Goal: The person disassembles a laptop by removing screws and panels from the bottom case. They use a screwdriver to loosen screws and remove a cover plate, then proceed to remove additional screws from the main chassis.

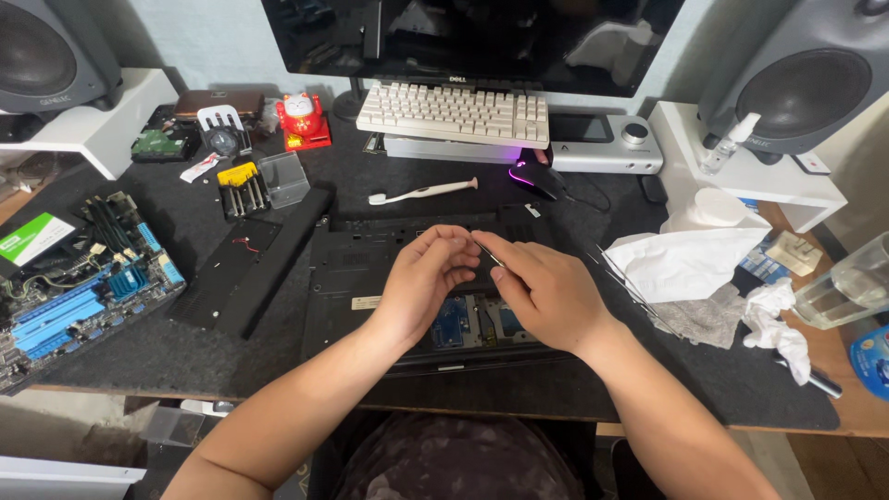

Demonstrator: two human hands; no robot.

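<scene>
A black laptop (361,268) lies upside down on the dark desk mat, its bottom panel open so blue circuit parts (451,324) show near the front. My left hand (421,278) hovers over the opening with fingers curled, fingertips pinched near a thin metal tool (488,253). My right hand (542,292) grips that tool, which looks like tweezers, its tip pointing up and left between both hands. What the left fingertips pinch is too small to tell.
A removed black cover panel (245,264) lies left of the laptop, a motherboard (79,292) further left. A screwdriver set (243,187), toothbrush (421,192), keyboard (454,113), mouse (537,176), tissues (690,259) and a water glass (852,282) surround the work spot.
</scene>
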